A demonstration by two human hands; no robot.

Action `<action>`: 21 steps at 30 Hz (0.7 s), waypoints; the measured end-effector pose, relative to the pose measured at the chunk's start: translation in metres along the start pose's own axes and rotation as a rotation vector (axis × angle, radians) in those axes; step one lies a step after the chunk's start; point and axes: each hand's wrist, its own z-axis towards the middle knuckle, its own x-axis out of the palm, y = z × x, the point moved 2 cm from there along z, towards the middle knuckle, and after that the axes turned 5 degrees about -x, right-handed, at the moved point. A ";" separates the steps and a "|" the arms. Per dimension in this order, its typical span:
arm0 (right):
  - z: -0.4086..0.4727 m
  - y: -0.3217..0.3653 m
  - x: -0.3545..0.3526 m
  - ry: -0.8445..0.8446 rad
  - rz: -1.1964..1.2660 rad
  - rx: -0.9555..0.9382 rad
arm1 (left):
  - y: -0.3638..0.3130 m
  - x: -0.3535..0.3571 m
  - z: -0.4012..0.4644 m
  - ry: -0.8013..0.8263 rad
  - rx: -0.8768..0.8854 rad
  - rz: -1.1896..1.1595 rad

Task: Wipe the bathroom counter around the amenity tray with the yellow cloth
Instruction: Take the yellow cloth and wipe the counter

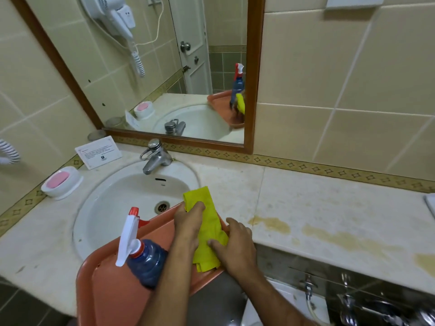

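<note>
A folded yellow cloth [210,222] lies over the far right corner of a salmon-coloured tray [110,285] that rests across the front of the sink. My left hand [188,222] grips the cloth's upper part. At the cloth's lower end, my right hand [237,245] pinches its edge. A blue spray bottle [146,262] with a white and red trigger lies in the tray, just left of my left forearm. The pale counter [317,208] stretches to the right and shows yellow-brown stains [270,223].
A white sink [113,203] with a chrome faucet [155,156] sits left of centre. A soap dish with pink soap [61,182] and a printed card [98,151] stand at the back left. A framed mirror hangs above. Chrome plumbing [348,300] shows below the counter's front edge.
</note>
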 end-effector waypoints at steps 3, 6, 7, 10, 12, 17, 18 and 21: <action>0.002 -0.002 -0.014 0.019 0.370 -0.049 | -0.023 0.003 -0.039 0.106 0.113 0.043; -0.001 -0.007 -0.040 0.070 0.791 -0.066 | -0.045 0.019 -0.052 0.205 0.206 0.068; -0.004 -0.011 -0.052 0.013 0.850 -0.053 | -0.051 0.031 -0.051 0.222 0.209 0.081; -0.006 -0.030 -0.083 -0.210 0.942 0.057 | -0.053 0.066 -0.030 0.229 0.200 0.174; -0.001 -0.049 -0.090 -0.277 0.816 0.168 | -0.042 0.087 -0.012 0.205 0.264 0.377; 0.029 -0.072 -0.064 -0.188 -0.274 0.028 | -0.002 0.094 0.014 0.181 0.480 1.115; 0.038 -0.070 -0.054 -0.210 -0.361 -0.074 | 0.002 0.091 0.018 0.167 0.511 1.156; 0.063 -0.065 -0.015 -0.175 -0.415 -0.239 | 0.009 0.080 0.023 0.126 0.582 1.177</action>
